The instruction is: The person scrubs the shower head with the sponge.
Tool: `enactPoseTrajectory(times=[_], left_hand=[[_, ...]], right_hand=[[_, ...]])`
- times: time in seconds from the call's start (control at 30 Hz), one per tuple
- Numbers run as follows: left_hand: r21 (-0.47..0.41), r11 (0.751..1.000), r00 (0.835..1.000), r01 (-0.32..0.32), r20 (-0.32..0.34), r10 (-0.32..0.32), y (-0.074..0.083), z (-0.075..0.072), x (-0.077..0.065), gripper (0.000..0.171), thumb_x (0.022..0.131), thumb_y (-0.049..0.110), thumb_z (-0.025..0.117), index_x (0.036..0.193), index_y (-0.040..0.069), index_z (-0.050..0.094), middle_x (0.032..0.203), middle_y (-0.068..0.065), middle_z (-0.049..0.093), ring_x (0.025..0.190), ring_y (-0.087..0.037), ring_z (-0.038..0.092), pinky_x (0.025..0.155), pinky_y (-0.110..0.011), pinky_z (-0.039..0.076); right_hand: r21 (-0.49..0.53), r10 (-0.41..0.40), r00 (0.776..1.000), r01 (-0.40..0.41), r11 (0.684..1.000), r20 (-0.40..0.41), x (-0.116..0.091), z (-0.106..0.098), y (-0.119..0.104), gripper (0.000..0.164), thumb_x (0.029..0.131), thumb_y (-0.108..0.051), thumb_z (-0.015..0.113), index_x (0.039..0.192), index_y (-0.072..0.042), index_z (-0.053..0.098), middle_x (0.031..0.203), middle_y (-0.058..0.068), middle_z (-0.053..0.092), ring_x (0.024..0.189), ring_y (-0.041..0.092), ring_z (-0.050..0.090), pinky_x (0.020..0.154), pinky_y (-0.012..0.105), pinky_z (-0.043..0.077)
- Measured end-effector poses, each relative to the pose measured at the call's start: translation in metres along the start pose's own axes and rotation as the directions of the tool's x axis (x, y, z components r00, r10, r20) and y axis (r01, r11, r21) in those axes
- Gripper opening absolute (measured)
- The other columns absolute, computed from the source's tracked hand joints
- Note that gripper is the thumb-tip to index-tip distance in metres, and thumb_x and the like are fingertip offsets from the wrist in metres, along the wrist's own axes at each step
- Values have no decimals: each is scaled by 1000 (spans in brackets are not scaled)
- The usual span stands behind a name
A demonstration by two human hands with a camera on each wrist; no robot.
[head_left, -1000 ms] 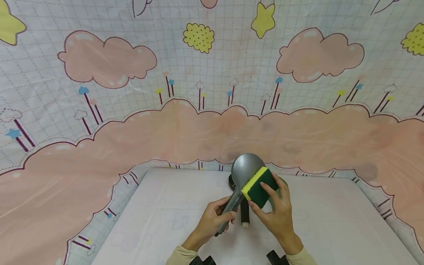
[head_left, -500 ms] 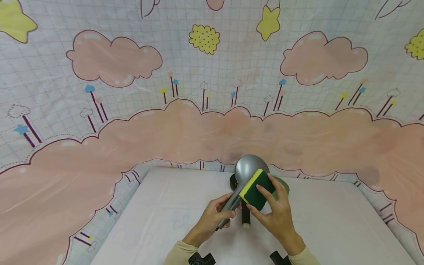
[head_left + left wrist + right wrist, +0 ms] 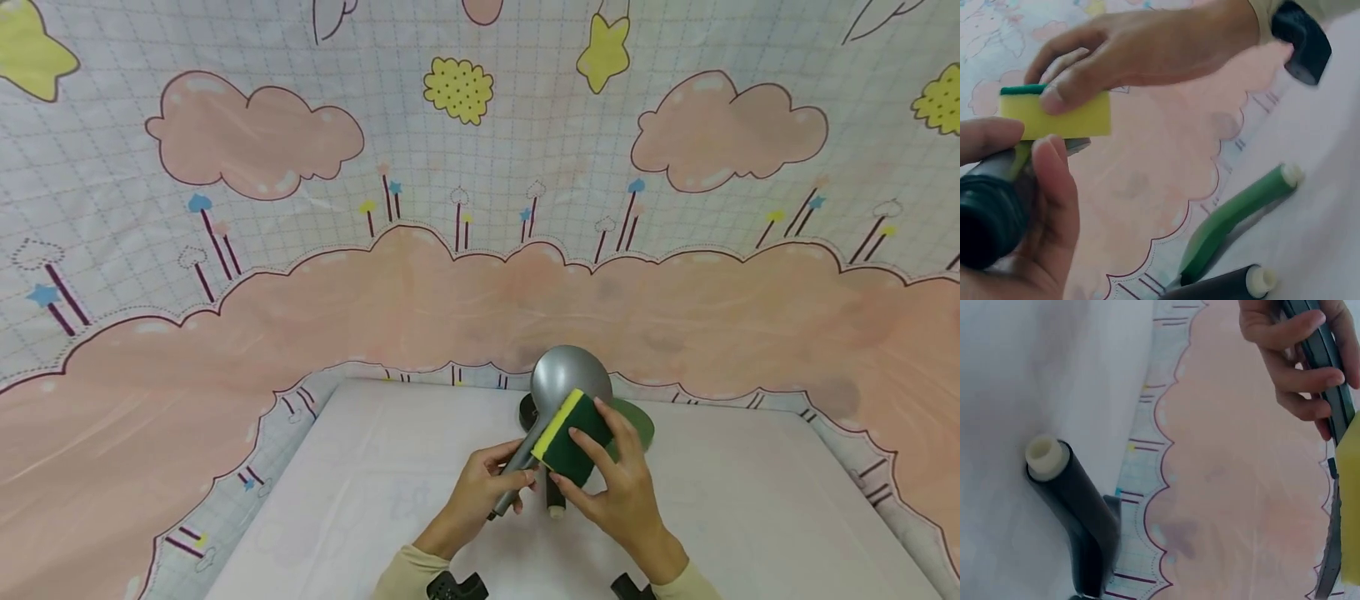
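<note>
In the head view my left hand (image 3: 476,500) grips the handle of a silver-grey handheld shower head (image 3: 568,377), its round head pointing up and away. My right hand (image 3: 626,500) pinches a sponge (image 3: 576,446) with a dark green side and a yellow side. The sponge's yellow side lies against the shower head's neck. The left wrist view shows the sponge (image 3: 1054,119) resting across the handle just beyond my left thumb and fingers (image 3: 1057,187). In the right wrist view, fingers of my left hand (image 3: 1297,375) wrap the handle; the right hand itself is out of that view.
Behind the held one, a black shower head (image 3: 555,496) and a green shower head (image 3: 636,427) lie on the white table (image 3: 360,467), partly hidden. Their pale threaded ends show in the left wrist view. A patterned cloth (image 3: 480,308) rises behind the table.
The sponge has slid down and left along the shower head, from beside the round head toward the handle, with my right hand following. My left hand keeps its hold.
</note>
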State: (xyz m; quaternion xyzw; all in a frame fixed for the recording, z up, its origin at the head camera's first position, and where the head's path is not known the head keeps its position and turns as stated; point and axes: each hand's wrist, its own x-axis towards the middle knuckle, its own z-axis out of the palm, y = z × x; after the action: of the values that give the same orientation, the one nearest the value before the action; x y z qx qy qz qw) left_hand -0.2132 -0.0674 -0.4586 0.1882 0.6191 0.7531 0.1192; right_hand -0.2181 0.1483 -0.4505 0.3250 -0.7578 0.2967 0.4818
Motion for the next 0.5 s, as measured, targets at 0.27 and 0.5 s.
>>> enactPoseTrajectory(times=[0.27,0.5], left_hand=[[-110,994,998,26,64,-19,4,1,-2,54,103,31,50,148,3,39,104,0,65,75,-5,56,54,-15,44],[-130,990,998,55,10,-54,4,5,-2,58,103,35,50,149,3,38,109,-2,63,92,-8,59,69,-19,51]], right_hand=[[-26,-43,999,43,999,-11,11,-6,10,55,89,-57,63,117,-10,69,138,29,51,121,41,50,116,17,26],[-38,-22,1000,22,999,-10,16,-10,15,58,88,-60,62,118,-11,69,138,28,50,121,40,50,114,14,27]])
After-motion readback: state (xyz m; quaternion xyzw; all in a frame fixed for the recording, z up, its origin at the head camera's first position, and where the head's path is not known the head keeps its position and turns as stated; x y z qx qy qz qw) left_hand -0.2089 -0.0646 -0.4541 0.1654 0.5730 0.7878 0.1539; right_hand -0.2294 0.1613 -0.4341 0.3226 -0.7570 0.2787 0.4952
